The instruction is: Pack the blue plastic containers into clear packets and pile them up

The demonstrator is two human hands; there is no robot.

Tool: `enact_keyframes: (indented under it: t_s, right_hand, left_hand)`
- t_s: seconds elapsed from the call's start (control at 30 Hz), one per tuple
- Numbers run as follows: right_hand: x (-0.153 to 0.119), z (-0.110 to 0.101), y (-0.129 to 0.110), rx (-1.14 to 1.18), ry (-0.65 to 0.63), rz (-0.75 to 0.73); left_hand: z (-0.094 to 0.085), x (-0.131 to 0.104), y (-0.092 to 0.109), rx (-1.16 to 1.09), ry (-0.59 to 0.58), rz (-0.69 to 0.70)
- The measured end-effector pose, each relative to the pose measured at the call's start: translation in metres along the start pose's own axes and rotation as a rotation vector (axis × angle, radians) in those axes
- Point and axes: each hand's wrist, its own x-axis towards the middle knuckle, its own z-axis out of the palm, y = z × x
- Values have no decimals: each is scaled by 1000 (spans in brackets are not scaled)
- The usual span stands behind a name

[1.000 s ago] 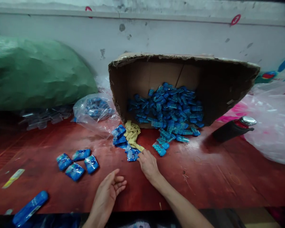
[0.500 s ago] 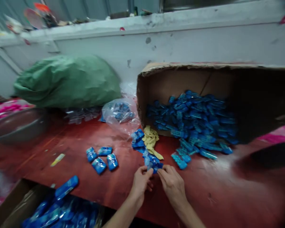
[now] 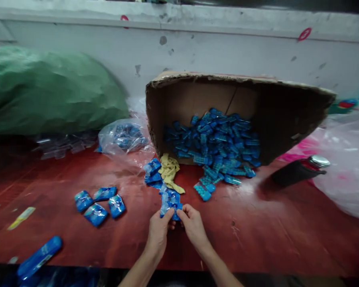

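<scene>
Near the front middle of the red table, my left hand point(image 3: 159, 229) and my right hand point(image 3: 194, 226) pinch the near edge of a blue printed plastic packet point(image 3: 171, 199), thumbs on top. Just beyond it are more blue packets point(image 3: 152, 172) in a small pile, beside a crumpled yellow cloth point(image 3: 169, 170). To the left, several filled blue packets point(image 3: 96, 214) lie grouped. Small blue items in clear plastic point(image 3: 217, 137) heap inside a cardboard box point(image 3: 194, 85) on its side, and some spill onto the table.
A large green sack point(image 3: 54, 91) and a clear bag of blue items point(image 3: 124, 135) lie at the back left. A dark flask point(image 3: 299, 170) leans by a translucent bag point(image 3: 344, 171) at right. A long blue case point(image 3: 40, 257) is at the front left.
The view has swung to the right, bringing the flask and translucent bag into sight. Both hands still grip the packet, which now lies flatter and more spread between them.
</scene>
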Motion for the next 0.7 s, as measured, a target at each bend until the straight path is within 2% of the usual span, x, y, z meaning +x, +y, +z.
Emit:
enact_keyframes:
  t_s: [0.13,0.23,0.3,0.33,0.4,0.43,0.5,0.57,0.63,0.7]
  right_hand:
    - [-6,5,0,13,11,-8]
    - [-9,1,-5,-37,32,-59]
    - [-10,-7,-10,-156,38,-126]
    - [-10,-12,-14,-233,24,-167]
    - [-5,-24,-21,-419,21,-256]
    - [0,-31,-24,-539,63,-296]
    - [11,-43,-27,-827,243,-337]
    - [21,-51,-25,-1079,377,-292]
    - [25,-52,-19,-1224,380,-270]
    - [22,-49,-12,-1246,327,-294]
  left_hand:
    - [6,0,1,-68,-25,-82]
    - [3,-3,6,-79,-185,-174]
    - [-2,-4,11,-55,-292,-234]
    - [-4,-4,13,-39,-310,-248]
    - [-7,-5,15,-24,-279,-243]
    - [-8,-5,15,-31,-248,-238]
    - [-7,-7,14,-62,-186,-259]
    - [-5,-10,12,-94,-129,-313]
    - [-3,-12,10,-123,-77,-369]
    - [-2,-13,10,-165,-45,-414]
